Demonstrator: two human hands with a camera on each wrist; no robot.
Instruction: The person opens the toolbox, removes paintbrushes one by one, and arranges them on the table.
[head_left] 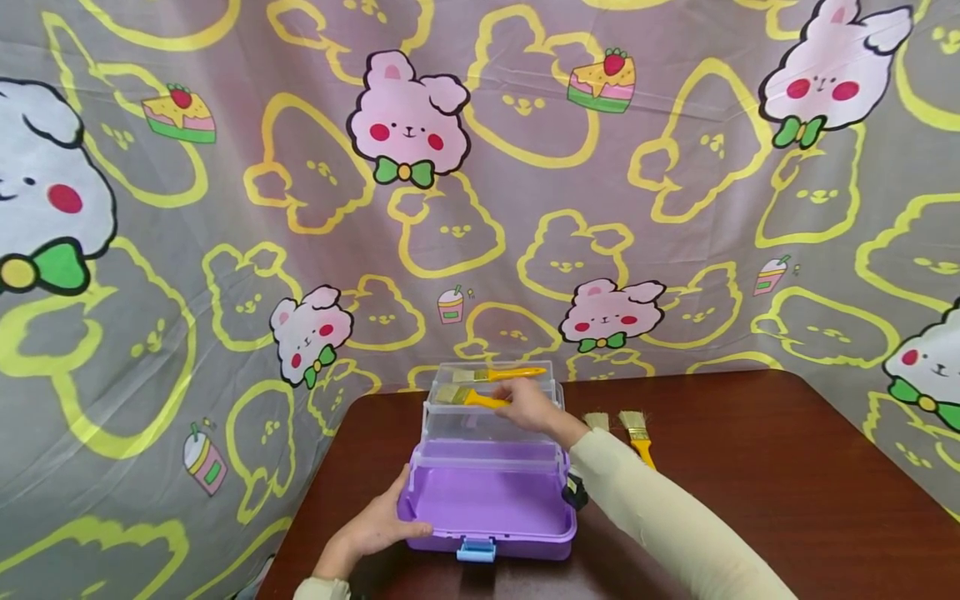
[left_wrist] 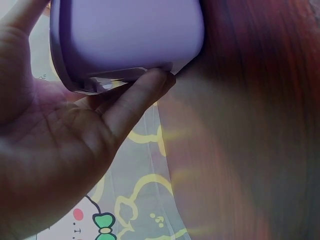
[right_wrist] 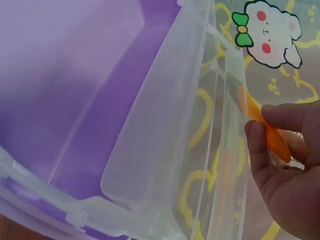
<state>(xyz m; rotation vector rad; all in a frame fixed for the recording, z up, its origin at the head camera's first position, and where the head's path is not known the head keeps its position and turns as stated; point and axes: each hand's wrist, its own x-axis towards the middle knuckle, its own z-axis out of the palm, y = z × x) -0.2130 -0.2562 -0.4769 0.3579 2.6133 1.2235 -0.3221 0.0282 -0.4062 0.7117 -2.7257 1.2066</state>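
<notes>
A purple storage box (head_left: pixel 491 504) stands with its clear fold-out trays (head_left: pixel 480 427) raised at the back. My left hand (head_left: pixel 378 523) grips the box's left side, thumb over the front rim and fingers along the outer wall (left_wrist: pixel 135 32). Between thumb and fingers, my right hand (head_left: pixel 528 407) pinches the yellow handle of a paintbrush (right_wrist: pixel 270 130). That brush lies over the upper trays, its pale bristles pointing left. Behind it, another paintbrush (head_left: pixel 517 374) rests in the topmost tray, also bristles to the left. The purple bottom compartment holds nothing.
Two more paintbrushes, one with a yellow handle (head_left: pixel 641 450) and one partly hidden by the right sleeve (head_left: pixel 597 421), lie on the brown table (head_left: pixel 750 467) right of the box. A light blue latch (head_left: pixel 476 550) hangs at the box front. Patterned cloth (head_left: pixel 525 208) surrounds the table.
</notes>
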